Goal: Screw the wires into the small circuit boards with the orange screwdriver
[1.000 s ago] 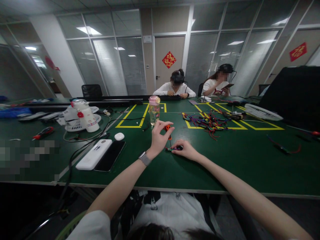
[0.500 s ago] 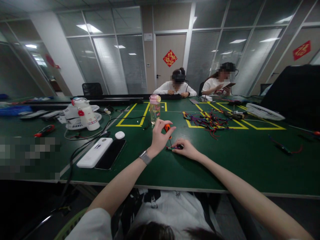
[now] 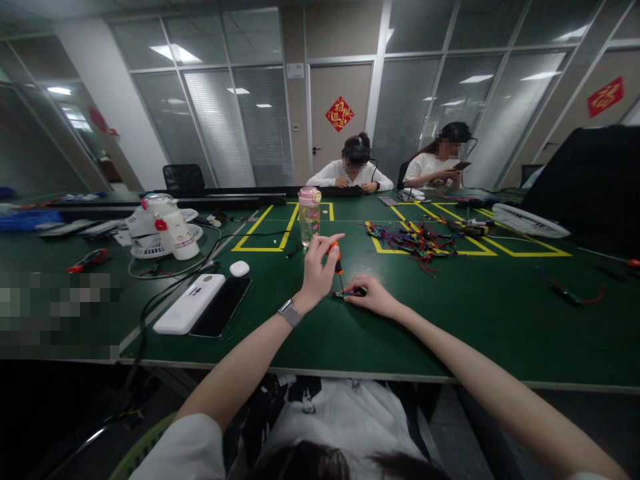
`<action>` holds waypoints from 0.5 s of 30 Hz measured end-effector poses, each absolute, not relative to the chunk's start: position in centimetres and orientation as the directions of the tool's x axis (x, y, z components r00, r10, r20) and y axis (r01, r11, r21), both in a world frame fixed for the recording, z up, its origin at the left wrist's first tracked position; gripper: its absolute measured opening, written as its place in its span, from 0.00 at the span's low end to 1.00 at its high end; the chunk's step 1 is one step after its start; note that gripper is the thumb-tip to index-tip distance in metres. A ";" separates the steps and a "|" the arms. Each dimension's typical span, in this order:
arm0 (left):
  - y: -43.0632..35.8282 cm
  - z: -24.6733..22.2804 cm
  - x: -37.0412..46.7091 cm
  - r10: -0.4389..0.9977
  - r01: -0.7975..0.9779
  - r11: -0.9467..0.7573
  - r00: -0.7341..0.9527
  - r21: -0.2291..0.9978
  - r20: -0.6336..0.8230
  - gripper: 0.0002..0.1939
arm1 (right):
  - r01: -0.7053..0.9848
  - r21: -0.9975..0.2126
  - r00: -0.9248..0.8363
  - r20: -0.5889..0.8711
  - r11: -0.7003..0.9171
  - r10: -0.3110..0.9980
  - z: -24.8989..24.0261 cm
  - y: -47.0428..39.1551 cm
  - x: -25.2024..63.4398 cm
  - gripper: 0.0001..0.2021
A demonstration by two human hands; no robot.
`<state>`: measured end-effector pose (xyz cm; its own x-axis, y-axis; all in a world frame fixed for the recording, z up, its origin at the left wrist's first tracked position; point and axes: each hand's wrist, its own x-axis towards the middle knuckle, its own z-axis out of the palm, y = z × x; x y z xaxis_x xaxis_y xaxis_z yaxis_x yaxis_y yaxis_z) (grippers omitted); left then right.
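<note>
Board low at the green table, between the hands, long axis roughly left to right. Right hand is nearer: fingertips pinch its right part, left end sticking out free. Driver stands over that end, near upright, handle leaning slightly left, tip seemingly touching; whether seated, cannot tell. Left hand holds the handle from the left, thumb alongside, forefinger stretched; grip partly hidden. Bottle just beyond; wire heap farther right.
</note>
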<state>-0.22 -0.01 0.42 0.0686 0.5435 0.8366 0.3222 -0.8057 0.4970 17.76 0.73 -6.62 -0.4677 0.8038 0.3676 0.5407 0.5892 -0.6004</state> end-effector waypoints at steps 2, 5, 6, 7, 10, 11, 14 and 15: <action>0.1 0.3 -0.3 0.569 0.282 -0.803 0.099 0.525 0.816 0.17 | 0.538 -0.603 -0.471 0.366 0.590 0.803 -6.6 0.7 17.8 0.07; 0.2 0.1 -0.2 0.577 0.255 -0.802 0.095 0.540 0.811 0.16 | 0.539 -0.605 -0.467 0.363 0.586 0.806 -6.6 0.7 17.7 0.07; 0.2 0.1 -0.1 0.568 0.266 -0.804 0.083 0.531 0.819 0.15 | 0.539 -0.605 -0.468 0.363 0.586 0.806 -6.5 0.7 17.7 0.07; 0.2 0.2 -0.1 0.556 0.285 -0.807 0.071 0.517 0.828 0.13 | 0.539 -0.603 -0.470 0.364 0.588 0.804 -6.5 0.7 17.7 0.07; 0.1 0.4 -0.1 0.526 0.346 -0.805 0.045 0.481 0.849 0.08 | 0.542 -0.597 -0.477 0.361 0.592 0.801 -6.5 0.6 17.7 0.07; 0.1 0.5 -0.2 0.527 0.354 -0.802 0.043 0.481 0.849 0.08 | 0.544 -0.596 -0.477 0.360 0.591 0.802 -6.4 0.6 17.7 0.07; 0.2 0.6 -0.3 0.546 0.324 -0.804 0.067 0.499 0.835 0.13 | 0.541 -0.595 -0.478 0.363 0.594 0.800 -6.4 0.6 17.7 0.07; 0.3 0.6 -0.4 0.549 0.305 -0.808 0.080 0.504 0.832 0.15 | 0.538 -0.595 -0.478 0.367 0.597 0.798 -6.5 0.7 17.7 0.07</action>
<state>-0.36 0.25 0.56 0.0800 0.5493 0.8318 0.3051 -0.8079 0.5042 17.74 0.65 -6.47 -0.4782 0.7977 0.3675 0.5379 0.5967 -0.5954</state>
